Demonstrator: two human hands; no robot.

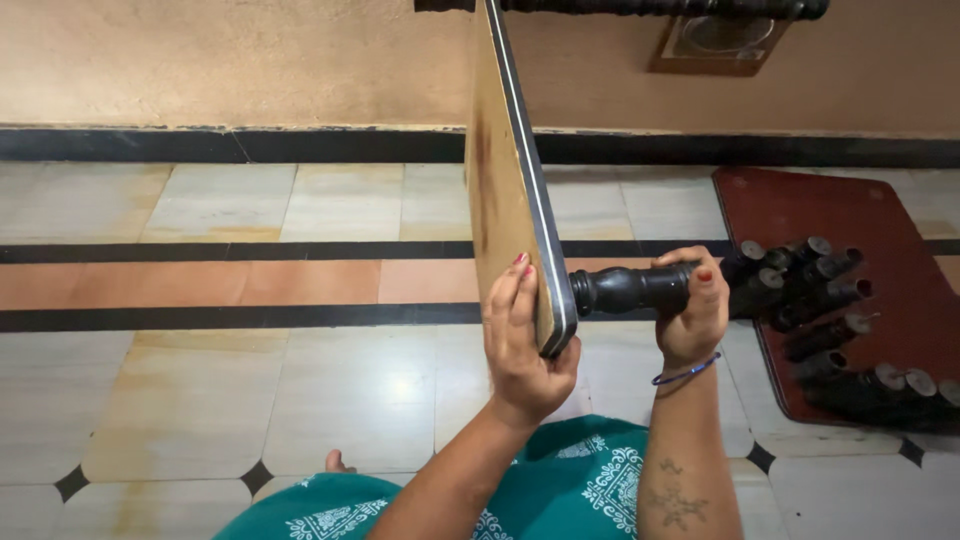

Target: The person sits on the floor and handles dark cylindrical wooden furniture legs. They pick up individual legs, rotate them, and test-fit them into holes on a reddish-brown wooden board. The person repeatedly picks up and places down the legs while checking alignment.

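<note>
Tan flat wooden board (500, 190) with dark edge, upright on edge, steadied by left hand (525, 345).
Right hand (690, 310) clenches the black turned wooden leg (630, 290) jutting right of the board; board looks stiff, fairly heavy, best held at its lower corner.

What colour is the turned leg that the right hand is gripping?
Glossy black; the leg in the right hand shows best in the head view.
</note>
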